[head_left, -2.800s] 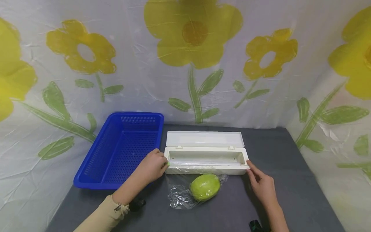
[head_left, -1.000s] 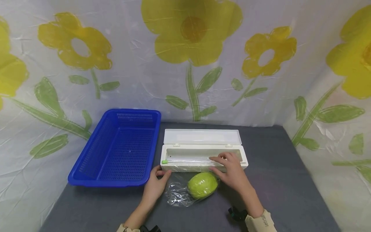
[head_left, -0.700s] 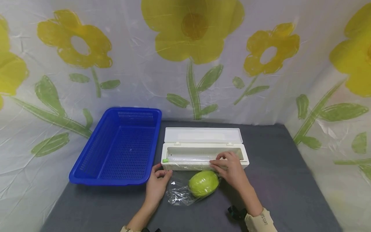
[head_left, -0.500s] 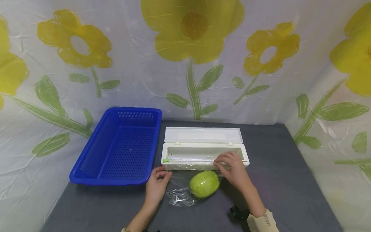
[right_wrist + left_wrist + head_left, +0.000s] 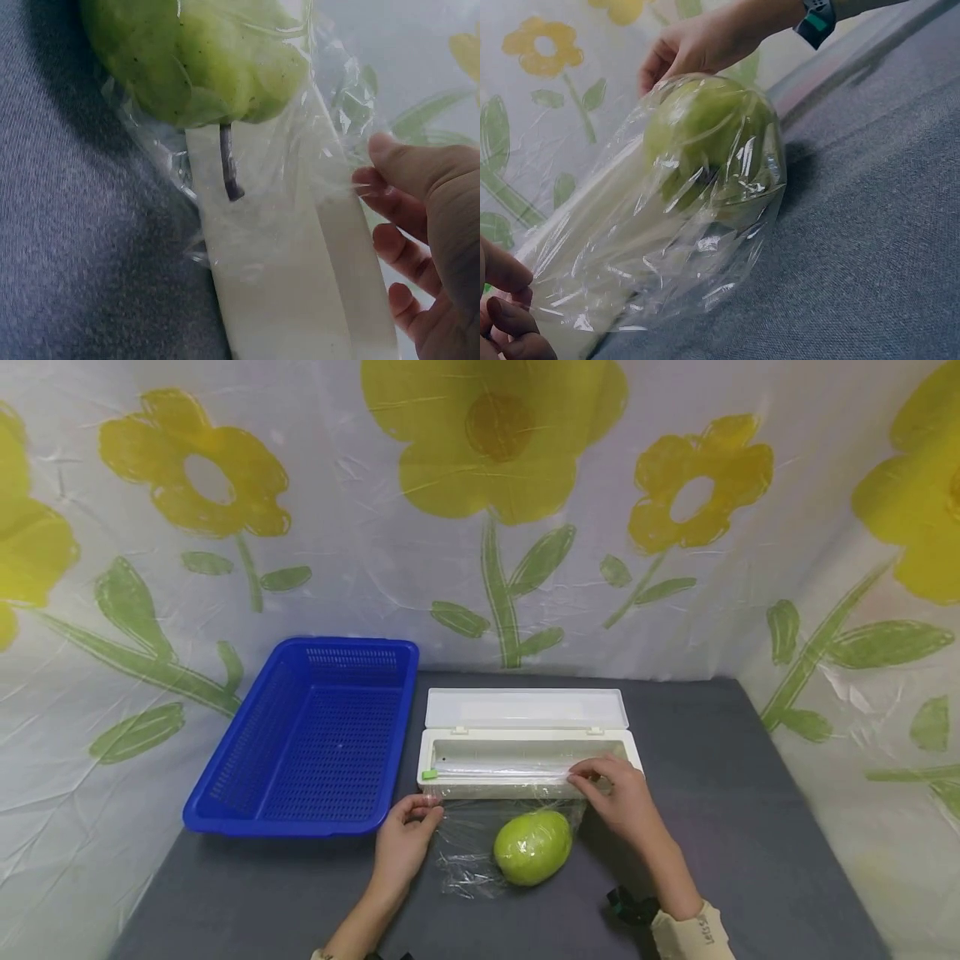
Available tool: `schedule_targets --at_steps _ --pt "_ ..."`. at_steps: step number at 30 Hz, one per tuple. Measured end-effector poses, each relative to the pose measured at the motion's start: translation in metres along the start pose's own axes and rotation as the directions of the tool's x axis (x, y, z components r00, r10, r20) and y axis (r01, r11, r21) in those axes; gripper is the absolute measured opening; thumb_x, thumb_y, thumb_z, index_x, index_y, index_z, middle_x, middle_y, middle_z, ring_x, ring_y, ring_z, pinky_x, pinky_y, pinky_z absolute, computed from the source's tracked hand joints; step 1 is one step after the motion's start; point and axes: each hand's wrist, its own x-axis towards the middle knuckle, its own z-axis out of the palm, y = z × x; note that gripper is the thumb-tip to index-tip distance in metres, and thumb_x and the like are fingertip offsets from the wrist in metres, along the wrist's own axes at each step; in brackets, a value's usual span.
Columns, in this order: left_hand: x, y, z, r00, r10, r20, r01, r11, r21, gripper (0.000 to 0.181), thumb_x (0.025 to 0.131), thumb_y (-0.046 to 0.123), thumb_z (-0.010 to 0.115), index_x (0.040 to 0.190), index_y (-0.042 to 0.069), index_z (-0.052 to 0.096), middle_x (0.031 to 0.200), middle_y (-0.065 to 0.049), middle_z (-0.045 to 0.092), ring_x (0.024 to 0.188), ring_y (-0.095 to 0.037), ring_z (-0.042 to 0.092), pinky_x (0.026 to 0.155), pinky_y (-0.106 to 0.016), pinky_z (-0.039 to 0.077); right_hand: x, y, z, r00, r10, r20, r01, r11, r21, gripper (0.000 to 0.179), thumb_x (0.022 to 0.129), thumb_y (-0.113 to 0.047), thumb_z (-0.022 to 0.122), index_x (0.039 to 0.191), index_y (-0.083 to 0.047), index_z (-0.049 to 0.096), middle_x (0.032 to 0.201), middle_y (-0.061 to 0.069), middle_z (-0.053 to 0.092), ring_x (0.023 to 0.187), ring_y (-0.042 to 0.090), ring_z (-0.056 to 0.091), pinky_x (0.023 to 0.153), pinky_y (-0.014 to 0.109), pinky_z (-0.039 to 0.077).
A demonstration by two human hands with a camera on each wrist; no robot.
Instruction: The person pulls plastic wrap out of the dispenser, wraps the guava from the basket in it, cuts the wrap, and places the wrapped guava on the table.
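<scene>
A green pear (image 5: 532, 847) lies in front of the white cling film dispenser (image 5: 465, 792), under loose clear cling film (image 5: 474, 875). Its dark stem shows in the right wrist view. My left hand (image 5: 403, 839) is by the box's front left corner and pinches one corner of the film between thumb and fingers. Over the right part of the box's front edge, my right hand (image 5: 618, 797) pinches the film's other side with thumb and forefinger. A green slide cutter (image 5: 429, 774) sits at the left end of the dispenser's cutting rail.
A blue perforated basket (image 5: 300, 828) stands left of the dispenser, close to my left hand. The dispenser's lid (image 5: 525, 708) is folded back behind it. Grey cloth (image 5: 720, 827) covers the table, and a flower-printed curtain (image 5: 360, 568) hangs behind.
The left hand left the cutter for the film's left corner. The right hand went from the box's right end to the film, then slightly rightward; the film is now spread more beside the pear.
</scene>
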Motion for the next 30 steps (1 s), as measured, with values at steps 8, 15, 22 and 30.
schedule_targets --at_steps 8,15,22,30 --pt "-0.001 -0.003 -0.002 0.998 0.015 0.057 -0.015 1.0 0.005 0.01 0.088 0.0 0.079 0.093 0.0 0.07 0.08 -0.001 0.062 0.054 -0.003 0.048 0.053 -0.019 0.039 0.0 -0.002 -0.003 0.997 0.057 0.042 -0.055 0.997 -0.049 0.016 0.083 -0.005 0.09 0.092 -0.013 0.08 0.086 -0.002 0.074 0.077 0.014 0.066 0.067 0.035 0.056" --pt "-0.001 -0.001 -0.004 0.995 0.069 0.069 -0.072 0.997 0.028 0.015 0.092 0.012 0.082 0.093 0.002 0.071 0.084 -0.004 0.066 0.049 -0.003 0.045 0.05 -0.02 0.037 0.0 -0.001 -0.008 0.999 0.032 0.037 -0.031 0.999 -0.028 0.015 0.083 -0.004 0.089 0.091 -0.014 0.08 0.088 -0.002 0.076 0.077 0.014 0.068 0.066 0.036 0.057" --pt "-0.007 0.011 -0.005 0.969 0.214 0.123 -0.221 0.974 0.049 0.009 0.093 0.011 0.082 0.096 0.01 0.074 0.09 -0.004 0.073 0.043 0.0 0.041 0.04 -0.018 0.031 -0.001 0.003 -0.021 0.999 0.048 0.015 -0.048 0.999 -0.005 0.019 0.084 -0.001 0.088 0.095 -0.014 0.081 0.087 -0.005 0.076 0.078 0.011 0.071 0.065 0.041 0.058" --pt "-0.003 0.04 -0.01 0.944 0.303 0.134 -0.323 0.93 0.173 0.008 0.091 0.007 0.083 0.094 0.013 0.078 0.088 -0.002 0.073 0.043 -0.002 0.047 0.04 -0.021 0.037 -0.006 0.003 -0.033 0.997 0.073 0.009 -0.073 0.997 -0.02 0.021 0.083 0.001 0.087 0.09 -0.016 0.076 0.083 -0.008 0.072 0.074 0.01 0.067 0.065 0.041 0.056"
